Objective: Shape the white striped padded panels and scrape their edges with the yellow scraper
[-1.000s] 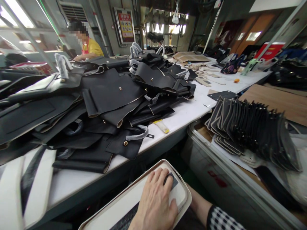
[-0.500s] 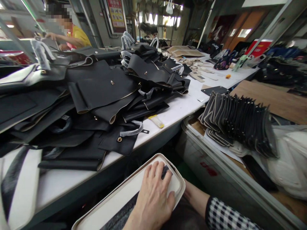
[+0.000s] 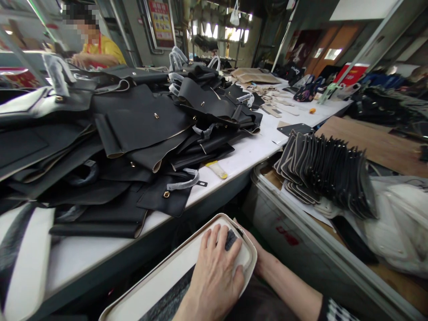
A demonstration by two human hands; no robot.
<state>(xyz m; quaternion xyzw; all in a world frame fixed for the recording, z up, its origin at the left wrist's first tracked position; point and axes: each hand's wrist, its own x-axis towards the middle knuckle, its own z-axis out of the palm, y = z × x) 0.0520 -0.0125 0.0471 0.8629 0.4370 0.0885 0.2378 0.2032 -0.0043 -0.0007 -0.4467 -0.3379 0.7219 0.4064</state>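
Observation:
A cream bag panel with a stitched rim (image 3: 187,263) lies across my lap below the table edge. My left hand (image 3: 214,272) rests flat on its far end, fingers stretched out over a small dark patch (image 3: 230,238). My right hand (image 3: 259,258) reaches in from the right and lies against the panel's far right corner. Its fingers are tucked behind and under the panel, out of sight. The forearm is bare up to a checked sleeve (image 3: 329,307).
A white table (image 3: 247,154) carries a big heap of black leather pieces (image 3: 140,129) and a yellow-tipped tool (image 3: 217,169). A row of black pieces (image 3: 324,171) stands on a bin to the right. A person in yellow (image 3: 96,47) works at the far left.
My left hand stays pressed on the panel. My right forearm has stretched further in beside the panel's corner, and the checked sleeve has slid back toward the frame edge. The view has shifted slightly.

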